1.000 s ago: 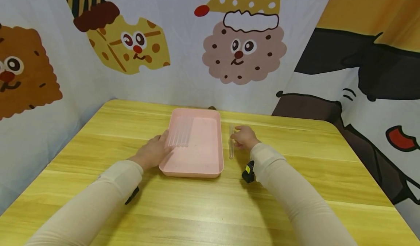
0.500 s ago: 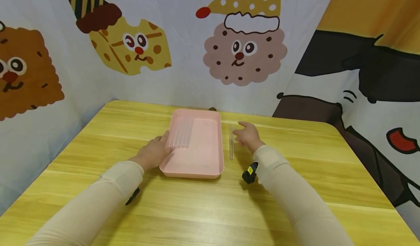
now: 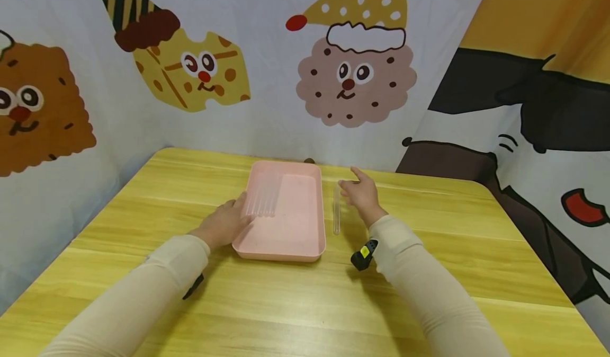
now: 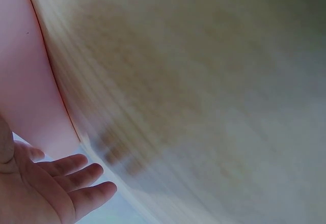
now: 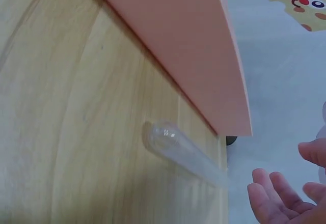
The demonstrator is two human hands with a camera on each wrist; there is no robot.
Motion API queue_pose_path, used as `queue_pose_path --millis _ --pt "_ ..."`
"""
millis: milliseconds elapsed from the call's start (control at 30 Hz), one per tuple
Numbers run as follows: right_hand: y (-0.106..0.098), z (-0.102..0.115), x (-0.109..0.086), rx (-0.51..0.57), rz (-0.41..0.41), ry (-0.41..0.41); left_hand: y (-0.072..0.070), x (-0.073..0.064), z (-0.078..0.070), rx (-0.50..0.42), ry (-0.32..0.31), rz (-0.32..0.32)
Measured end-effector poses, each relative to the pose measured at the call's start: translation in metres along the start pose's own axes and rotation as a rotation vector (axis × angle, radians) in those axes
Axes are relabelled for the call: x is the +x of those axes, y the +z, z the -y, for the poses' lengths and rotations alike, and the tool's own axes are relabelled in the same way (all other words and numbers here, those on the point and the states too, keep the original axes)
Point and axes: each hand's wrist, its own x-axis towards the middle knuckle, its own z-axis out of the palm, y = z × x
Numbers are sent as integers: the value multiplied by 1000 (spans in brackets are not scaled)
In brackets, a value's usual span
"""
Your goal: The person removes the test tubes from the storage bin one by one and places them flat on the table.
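Note:
A pink tray point(image 3: 293, 235) lies on the table, with several clear test tubes point(image 3: 261, 197) side by side in its left half. My left hand point(image 3: 220, 222) rests at the tray's left rim, thumb over the edge; in the left wrist view its fingers point(image 4: 84, 178) extend beside the tray wall. To the right of the tray, one clear test tube point(image 3: 337, 211) lies on the table, its rounded end toward me. My right hand point(image 3: 362, 194) is by that tube's far end, thumb and fingers spread apart, holding nothing.
The wooden table point(image 3: 286, 304) reaches back to a cloth wall point(image 3: 267, 129) printed with cartoon biscuits and cheese. Behind the tray, a small dark round shape point(image 3: 309, 161) shows at the table's back edge. A black wrist camera point(image 3: 364, 256) hangs under the right cuff.
My right hand has spread its fingers and drawn slightly back from the single test tube, toward the far edge. The tube stays on the table. My left hand has stayed at the tray.

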Motion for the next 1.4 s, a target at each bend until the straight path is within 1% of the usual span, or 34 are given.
queue_pose_path --millis 267,467,700,967,1133,1400 --pt "6 2 -3 84 -22 -67 3 -1 1 -10 -1 -6" --pt "9 6 -2 144 -28 -81 3 -1 1 -10 -5 -7" --pt "16 12 -4 165 -9 -108 4 0 2 -5 -9 -9" --pt "22 21 -4 193 30 -153 2 1 2 16 -5 -17" --pt "27 25 -3 227 51 -163 2 2 2 13 -12 -11" --pt "34 34 -3 233 68 -162 3 3 2 7 -20 7"
